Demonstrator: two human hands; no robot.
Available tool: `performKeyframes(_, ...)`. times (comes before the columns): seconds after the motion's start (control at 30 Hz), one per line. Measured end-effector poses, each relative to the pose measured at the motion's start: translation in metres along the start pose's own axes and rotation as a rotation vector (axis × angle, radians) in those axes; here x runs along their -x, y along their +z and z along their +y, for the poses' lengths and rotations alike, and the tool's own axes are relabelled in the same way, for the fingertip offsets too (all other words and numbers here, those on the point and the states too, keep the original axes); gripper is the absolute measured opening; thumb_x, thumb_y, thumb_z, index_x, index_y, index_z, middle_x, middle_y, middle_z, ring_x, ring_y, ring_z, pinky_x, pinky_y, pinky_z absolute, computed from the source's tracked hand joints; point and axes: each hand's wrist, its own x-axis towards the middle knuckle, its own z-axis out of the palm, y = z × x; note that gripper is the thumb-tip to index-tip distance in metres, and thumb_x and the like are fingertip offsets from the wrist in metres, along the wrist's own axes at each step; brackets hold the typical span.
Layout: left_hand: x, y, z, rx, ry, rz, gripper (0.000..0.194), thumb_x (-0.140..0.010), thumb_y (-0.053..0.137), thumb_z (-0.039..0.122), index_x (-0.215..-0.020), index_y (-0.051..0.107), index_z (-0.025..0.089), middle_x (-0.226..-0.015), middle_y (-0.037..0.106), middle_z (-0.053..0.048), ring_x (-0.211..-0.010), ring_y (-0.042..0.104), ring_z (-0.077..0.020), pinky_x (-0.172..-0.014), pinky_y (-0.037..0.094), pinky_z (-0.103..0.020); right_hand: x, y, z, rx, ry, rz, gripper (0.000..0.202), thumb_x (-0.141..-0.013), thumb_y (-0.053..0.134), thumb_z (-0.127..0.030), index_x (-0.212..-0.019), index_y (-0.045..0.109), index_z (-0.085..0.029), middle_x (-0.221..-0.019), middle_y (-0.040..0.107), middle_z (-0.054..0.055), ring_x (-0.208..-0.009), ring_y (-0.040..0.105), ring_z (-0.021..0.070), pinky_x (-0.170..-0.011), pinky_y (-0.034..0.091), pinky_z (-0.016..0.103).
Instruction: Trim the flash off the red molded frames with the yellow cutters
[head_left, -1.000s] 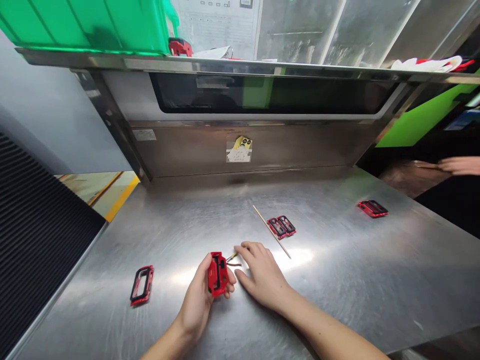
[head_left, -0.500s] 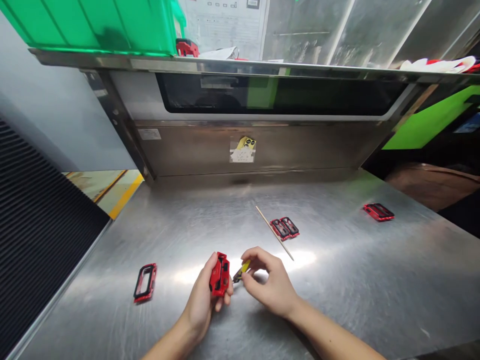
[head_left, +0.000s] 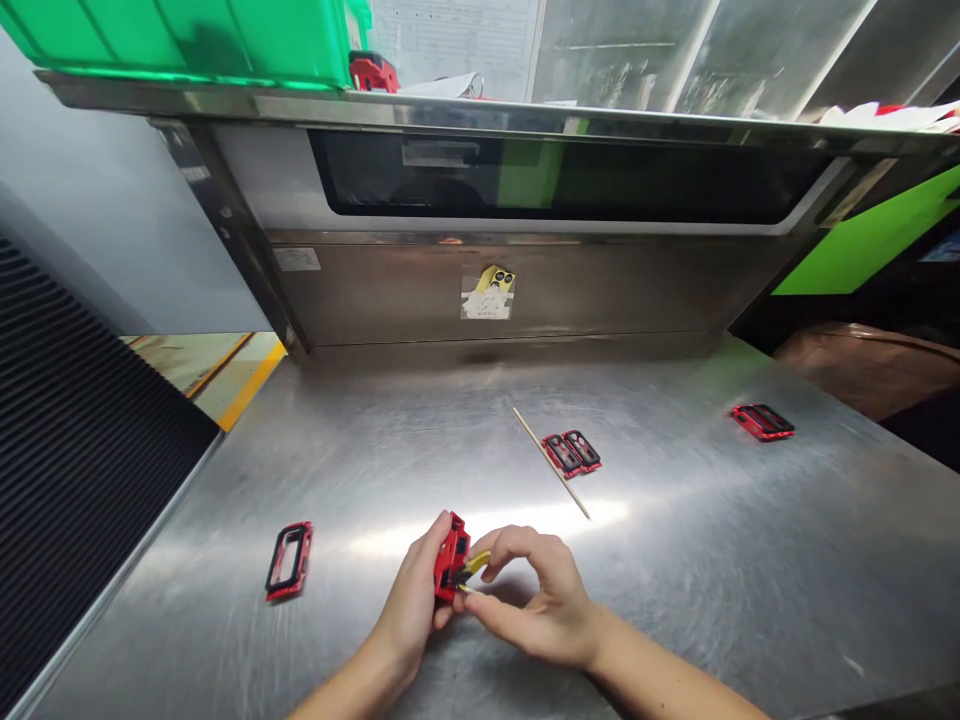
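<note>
My left hand [head_left: 401,610] is closed around a red plastic part [head_left: 448,556] with dark inserts, holding it tilted above the metal table. In my right hand [head_left: 553,605] is a small pair of yellow-handled nippers [head_left: 475,566], gripped between thumb and fingers. Their dark jaws are at the lower right side of the red part; whether they bite on anything cannot be made out. A red and black frame [head_left: 306,560] lies on the table to the left of my hands. Beyond my right hand, two similar frames [head_left: 571,453] lie side by side against a thin wooden stick [head_left: 531,432].
More red and black frames [head_left: 763,421] sit at the table's far right. A metal shelf [head_left: 450,112] spans the back, carrying a green bin [head_left: 180,45] and a red part [head_left: 373,72]. A ribbed black surface [head_left: 97,480] borders the table [head_left: 187,640] on the left.
My right hand has moved left and slightly down, bringing the nippers' jaws to the red part. My left hand has shifted a little right and turned the part.
</note>
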Motion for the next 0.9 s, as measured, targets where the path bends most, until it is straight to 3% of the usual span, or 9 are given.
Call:
performKeyframes(0.2, -0.0004, 0.0004, -0.0021, 0.044, 0.03, 0.005, 0.05, -0.067, 0.059, 0.066, -0.056, 0.047, 0.019, -0.04, 0.038, 0.009, -0.032, 0.029, -0.0045, -0.032, 0.015, -0.017, 0.0005, -0.0011, 0.0026, 0.039, -0.024, -0.061, 0.013, -0.084, 0.064, -0.02, -0.086, 0.051, -0.021, -0.082, 0.069, 0.007, -0.075, 0.068, 0.0192, -0.067, 0.055, 0.027)
performKeyframes(0.63, 0.0001, 0.0003, -0.0011, 0.026, 0.0, 0.025, 0.048, -0.065, 0.061, 0.065, -0.057, 0.044, 0.02, -0.043, 0.035, 0.01, -0.034, 0.028, -0.0052, -0.035, 0.013, -0.018, -0.0028, -0.0031, 0.0006, 0.089, -0.04, -0.138, 0.01, -0.082, 0.061, -0.018, -0.086, 0.052, -0.021, -0.082, 0.07, 0.008, -0.071, 0.067, 0.0182, -0.068, 0.055, 0.027)
performKeyframes(0.9, -0.0014, 0.0009, -0.0025, 0.02, -0.011, 0.015, 0.048, -0.064, 0.062, 0.063, -0.056, 0.041, 0.021, -0.046, 0.033, 0.01, -0.039, 0.025, -0.0057, -0.038, 0.013, -0.019, -0.003, -0.0051, -0.0009, 0.197, -0.081, -0.194, 0.005, -0.087, 0.054, -0.023, -0.09, 0.057, -0.02, -0.067, 0.066, 0.002, -0.056, 0.063, 0.0146, -0.053, 0.048, 0.022)
